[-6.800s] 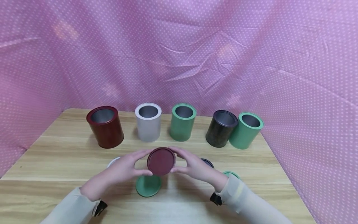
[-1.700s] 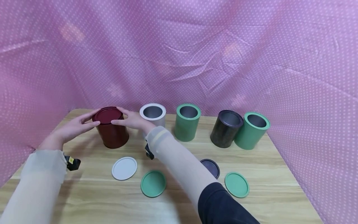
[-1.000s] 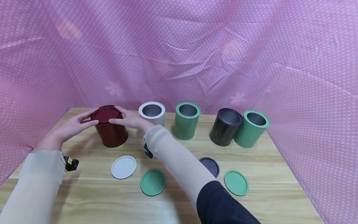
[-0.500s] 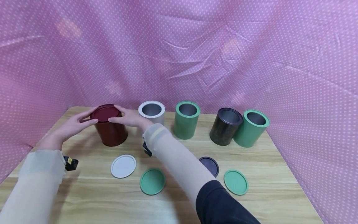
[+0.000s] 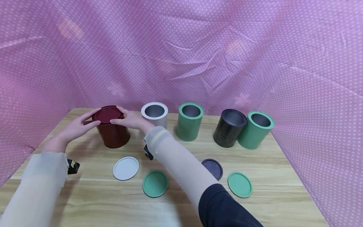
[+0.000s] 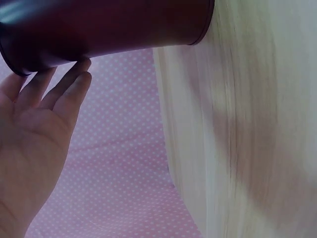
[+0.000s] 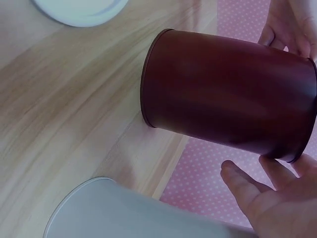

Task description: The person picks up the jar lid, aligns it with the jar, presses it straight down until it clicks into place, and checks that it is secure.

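Observation:
A dark red can (image 5: 113,135) stands at the back left of the wooden table (image 5: 283,201), with its dark red lid (image 5: 106,114) on top. My left hand (image 5: 76,127) touches the lid's left rim with straight fingers. My right hand (image 5: 129,119) touches its right rim, the arm reaching across the table. In the left wrist view the left hand (image 6: 34,129) lays its fingertips against the top edge of the red can (image 6: 109,25). In the right wrist view the right hand (image 7: 267,198) has its fingertips at the rim of the red can (image 7: 228,94).
Open cans stand in a row at the back: white (image 5: 154,114), green (image 5: 190,121), black (image 5: 229,127), green (image 5: 256,130). Loose lids lie nearer me: white (image 5: 126,168), green (image 5: 155,183), black (image 5: 212,168), green (image 5: 239,184). Pink dotted cloth surrounds the table.
Earlier both hands held the red lid above the table's middle; it now sits on the red can. Over the last second the hands have barely moved.

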The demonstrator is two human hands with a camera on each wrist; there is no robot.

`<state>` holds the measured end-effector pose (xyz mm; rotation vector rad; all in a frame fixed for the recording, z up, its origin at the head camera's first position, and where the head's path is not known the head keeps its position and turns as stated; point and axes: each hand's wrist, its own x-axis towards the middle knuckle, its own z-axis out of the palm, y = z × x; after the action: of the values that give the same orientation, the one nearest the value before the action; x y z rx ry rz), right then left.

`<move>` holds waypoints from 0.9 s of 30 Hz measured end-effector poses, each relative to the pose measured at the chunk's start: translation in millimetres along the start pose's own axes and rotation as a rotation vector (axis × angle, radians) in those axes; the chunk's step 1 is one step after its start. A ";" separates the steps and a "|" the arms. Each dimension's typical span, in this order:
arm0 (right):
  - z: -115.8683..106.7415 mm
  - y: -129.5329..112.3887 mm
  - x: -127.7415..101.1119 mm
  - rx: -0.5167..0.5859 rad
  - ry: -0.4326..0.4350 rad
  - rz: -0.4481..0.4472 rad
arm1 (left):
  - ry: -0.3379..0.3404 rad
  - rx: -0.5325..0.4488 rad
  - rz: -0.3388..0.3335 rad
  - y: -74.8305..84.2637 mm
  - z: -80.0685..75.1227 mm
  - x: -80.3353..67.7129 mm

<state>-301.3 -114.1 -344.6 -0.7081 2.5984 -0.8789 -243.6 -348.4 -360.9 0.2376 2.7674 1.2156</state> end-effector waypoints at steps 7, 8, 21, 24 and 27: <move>2.2 4.8 1.3 0.046 0.012 -0.033 | -0.006 0.002 -0.009 0.4 -0.5 -0.3; 2.6 5.9 1.7 0.054 0.017 -0.044 | -0.006 0.002 -0.006 0.6 -0.6 -0.4; 7.1 14.1 4.0 0.237 0.008 -0.147 | 0.003 0.018 -0.016 5.3 -1.2 -4.0; 8.2 13.6 3.3 0.236 0.014 -0.159 | -0.006 0.010 -0.022 5.9 -1.5 -5.6; 9.2 13.0 2.2 0.237 0.024 -0.159 | -0.011 0.014 -0.034 6.3 -2.0 -6.0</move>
<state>-303.8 -110.7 -360.1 -0.8477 2.4270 -1.2254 -237.5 -346.8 -354.7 0.1973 2.7596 1.1837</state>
